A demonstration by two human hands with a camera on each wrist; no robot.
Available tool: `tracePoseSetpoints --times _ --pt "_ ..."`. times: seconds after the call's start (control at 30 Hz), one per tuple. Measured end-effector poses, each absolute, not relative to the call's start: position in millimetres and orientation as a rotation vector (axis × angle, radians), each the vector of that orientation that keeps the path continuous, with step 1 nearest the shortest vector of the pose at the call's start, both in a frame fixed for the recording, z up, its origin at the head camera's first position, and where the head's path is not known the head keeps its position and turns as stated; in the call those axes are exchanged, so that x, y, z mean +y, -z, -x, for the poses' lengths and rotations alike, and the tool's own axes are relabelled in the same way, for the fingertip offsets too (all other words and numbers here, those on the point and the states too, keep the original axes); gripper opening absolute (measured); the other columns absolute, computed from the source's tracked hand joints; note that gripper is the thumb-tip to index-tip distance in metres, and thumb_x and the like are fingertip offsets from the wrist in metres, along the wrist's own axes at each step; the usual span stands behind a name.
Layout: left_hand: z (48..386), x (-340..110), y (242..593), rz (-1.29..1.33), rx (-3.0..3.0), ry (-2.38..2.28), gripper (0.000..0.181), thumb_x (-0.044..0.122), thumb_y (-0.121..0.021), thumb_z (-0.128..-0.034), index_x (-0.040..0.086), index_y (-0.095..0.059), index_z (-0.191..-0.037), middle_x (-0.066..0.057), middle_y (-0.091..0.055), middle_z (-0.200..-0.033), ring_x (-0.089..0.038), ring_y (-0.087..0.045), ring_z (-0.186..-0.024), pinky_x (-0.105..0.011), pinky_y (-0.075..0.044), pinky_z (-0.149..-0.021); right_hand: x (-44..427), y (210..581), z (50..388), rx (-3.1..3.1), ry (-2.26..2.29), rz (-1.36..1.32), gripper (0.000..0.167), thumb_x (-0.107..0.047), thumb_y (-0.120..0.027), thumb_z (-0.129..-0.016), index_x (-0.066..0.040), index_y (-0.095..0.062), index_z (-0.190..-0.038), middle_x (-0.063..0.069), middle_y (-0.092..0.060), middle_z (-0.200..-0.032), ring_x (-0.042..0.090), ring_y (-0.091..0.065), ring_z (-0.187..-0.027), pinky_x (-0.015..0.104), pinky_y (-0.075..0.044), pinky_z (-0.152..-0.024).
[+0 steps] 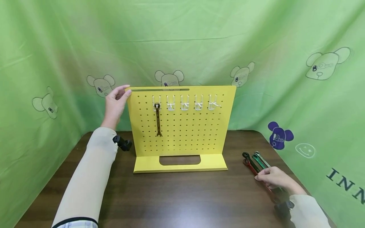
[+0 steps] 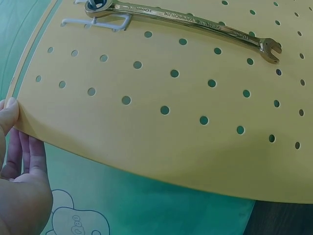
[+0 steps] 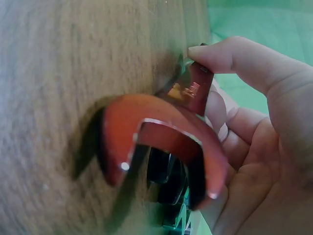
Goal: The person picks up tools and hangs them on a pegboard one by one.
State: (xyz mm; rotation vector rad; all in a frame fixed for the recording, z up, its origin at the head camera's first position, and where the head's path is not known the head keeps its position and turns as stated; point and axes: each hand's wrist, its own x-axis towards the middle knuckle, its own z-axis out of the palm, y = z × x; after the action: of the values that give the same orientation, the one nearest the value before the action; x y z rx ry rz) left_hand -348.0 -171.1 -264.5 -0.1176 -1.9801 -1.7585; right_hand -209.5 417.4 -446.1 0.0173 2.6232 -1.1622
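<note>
My left hand (image 1: 114, 103) pinches the top left corner of a yellow pegboard (image 1: 179, 152), thumb in front and fingers behind in the left wrist view. A dark bronze combination wrench (image 1: 158, 122) hangs by its ring end from the leftmost white hook, open end down; "10mm" shows on its shaft (image 2: 190, 23). At the right, my right hand (image 1: 275, 177) pinches a red combination wrench (image 1: 252, 167) between thumb and fingers. Its open-ended head (image 3: 161, 127) looms close in the right wrist view. Beside it lie a black wrench (image 1: 252, 161), a green wrench (image 1: 258, 161) and a silver wrench (image 1: 261, 159).
Several bare white hooks (image 1: 184, 106) run in a row along the upper pegboard. The board's slotted foot (image 1: 182, 168) stands on a dark wooden table (image 1: 171, 196). Green printed cloth (image 1: 199, 53) surrounds the table's back and sides.
</note>
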Motion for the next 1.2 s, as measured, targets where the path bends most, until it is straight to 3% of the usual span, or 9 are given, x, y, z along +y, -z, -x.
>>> tracePoseSetpoints --times 0.33,0.7,1.2 --pt "346.6 -173.3 264.5 0.115 -1.985 1.764 0.035 0.029 -0.07 -0.0955 0.015 -0.068 -0.127 0.002 -0.058 -0.107 -0.011 -0.052 -0.098 -0.026 -0.046 -0.087 418.4 442.6 208.2 2.553 1.209 0.078 0.025 -0.016 -0.066 -0.095 0.009 -0.066 -0.097 -0.001 -0.054 -0.067 0.011 -0.053 -0.059 0.027 -0.052 -0.054" --pt "349.6 -172.0 264.4 0.111 -1.952 1.765 0.031 0.026 -0.072 -0.0948 0.016 -0.07 -0.124 0.003 -0.06 -0.106 -0.01 -0.053 -0.098 -0.024 -0.046 -0.086 414.0 438.5 207.6 2.611 1.125 0.068 0.023 -0.02 -0.066 -0.096 0.003 -0.067 -0.095 -0.003 -0.049 -0.068 0.012 -0.052 -0.06 0.029 -0.05 -0.052" --pt "347.4 -172.0 264.4 0.119 -1.953 1.761 0.034 0.026 -0.071 -0.0954 0.013 -0.069 -0.126 0.002 -0.059 -0.106 -0.01 -0.053 -0.098 -0.025 -0.046 -0.085 396.3 422.6 211.6 2.528 1.251 0.239 0.021 -0.021 -0.062 -0.101 -0.001 -0.054 -0.101 0.004 -0.05 -0.072 0.013 -0.05 -0.064 0.029 -0.051 -0.053"
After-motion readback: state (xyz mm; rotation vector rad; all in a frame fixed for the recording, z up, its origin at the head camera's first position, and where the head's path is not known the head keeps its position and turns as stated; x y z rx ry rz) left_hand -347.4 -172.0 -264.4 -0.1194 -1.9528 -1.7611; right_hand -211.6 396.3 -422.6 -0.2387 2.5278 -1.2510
